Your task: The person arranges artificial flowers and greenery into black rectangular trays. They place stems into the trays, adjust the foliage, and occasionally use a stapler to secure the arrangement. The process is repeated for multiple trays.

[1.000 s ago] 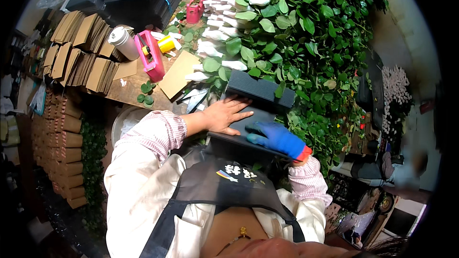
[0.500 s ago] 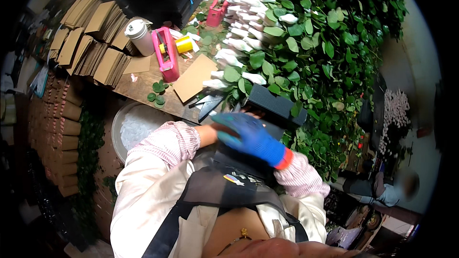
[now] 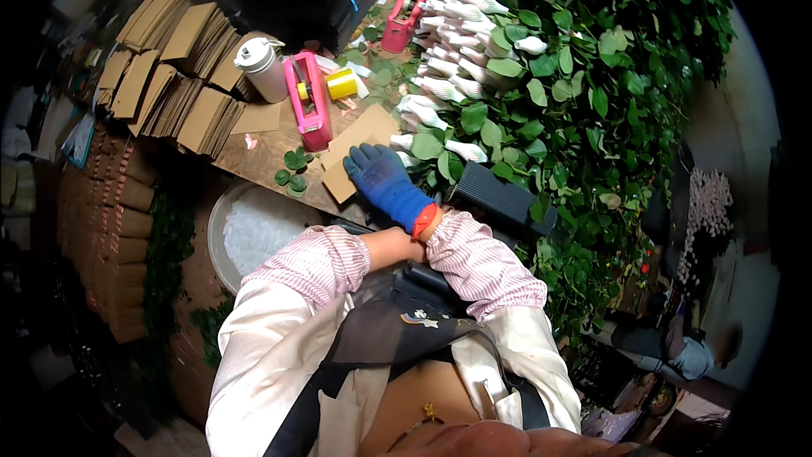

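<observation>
Right hand (image 3: 386, 181) shifted forward, cardboard sheet (image 3: 362, 129) beneath gloved fingers (image 3: 366, 154)

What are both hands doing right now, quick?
Bare left hand: can't tell, mostly hidden under the pink-and-white striped right sleeve.
Blue-gloved right hand: open, palm down over the flat tan cardboard sheet.

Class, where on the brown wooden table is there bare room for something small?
Bare wood shows between the loose tan cardboard piece, pink plastic tape dispenser and leafy green sprig. Rightward is crowded: blue-gloved right hand over a larger tan cardboard sheet, then white-netted flower heads and green foliage.
</observation>
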`<state>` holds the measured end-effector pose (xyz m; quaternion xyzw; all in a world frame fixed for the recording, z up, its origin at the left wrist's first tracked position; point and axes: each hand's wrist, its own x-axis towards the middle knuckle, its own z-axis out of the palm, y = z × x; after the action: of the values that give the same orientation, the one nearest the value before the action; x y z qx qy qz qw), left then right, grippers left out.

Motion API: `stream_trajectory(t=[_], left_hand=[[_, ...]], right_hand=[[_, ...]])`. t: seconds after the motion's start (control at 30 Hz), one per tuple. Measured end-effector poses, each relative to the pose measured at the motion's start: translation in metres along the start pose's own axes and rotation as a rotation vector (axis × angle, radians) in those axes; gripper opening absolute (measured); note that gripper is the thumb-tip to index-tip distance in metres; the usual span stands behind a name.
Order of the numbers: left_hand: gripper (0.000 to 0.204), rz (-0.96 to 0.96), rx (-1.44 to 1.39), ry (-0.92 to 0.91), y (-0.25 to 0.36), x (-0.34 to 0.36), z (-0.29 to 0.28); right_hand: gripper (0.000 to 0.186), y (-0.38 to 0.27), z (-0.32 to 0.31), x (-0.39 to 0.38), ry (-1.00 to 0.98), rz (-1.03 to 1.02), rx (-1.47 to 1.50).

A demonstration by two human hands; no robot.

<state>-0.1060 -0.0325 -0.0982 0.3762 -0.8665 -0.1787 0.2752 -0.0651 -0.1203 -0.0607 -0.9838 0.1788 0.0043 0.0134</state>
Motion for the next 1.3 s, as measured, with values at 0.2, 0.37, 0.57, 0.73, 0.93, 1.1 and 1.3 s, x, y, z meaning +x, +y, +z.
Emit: stream_trajectory(t=[0.2,0.37,0.57,0.73,0.93,1.1,1.3], left_hand=[[0.067,0.042,-0.145,0.073,-0.013,-0.011,-0.009],[0.07,-0.083,-0.2,-0.218,0.013,0.03,-0.066],[0.061,0.075,0.072,-0.127,-0.013,0.002,-0.048],[0.044,0.074,0.111,0.089,-0.021,-0.016,-0.094],[0.012,0.066,-0.034,0.039,0.02,0.013,-0.09],[0.017,0.034,-0.031,-0.03,0.026,0.016,-0.091],[0.024,0.045,-0.007,-0.051,0.027,0.015,-0.086]], right_hand=[[0.042,0.007,-0.152,-0.103,0.387,-0.149,0.604],[0.038,0.032,-0.1,-0.236,0.079,0.465,1.169],[0.041,0.046,-0.066,-0.248,-0.156,0.909,1.53],[0.044,0.044,-0.068,-0.233,-0.324,0.949,1.18],[0.051,0.041,-0.057,-0.236,-0.272,0.76,0.555],[0.029,0.053,-0.132,-0.271,0.511,0.665,0.733],[0.037,0.181,-0.109,-0.324,0.3,0.988,-0.184]])
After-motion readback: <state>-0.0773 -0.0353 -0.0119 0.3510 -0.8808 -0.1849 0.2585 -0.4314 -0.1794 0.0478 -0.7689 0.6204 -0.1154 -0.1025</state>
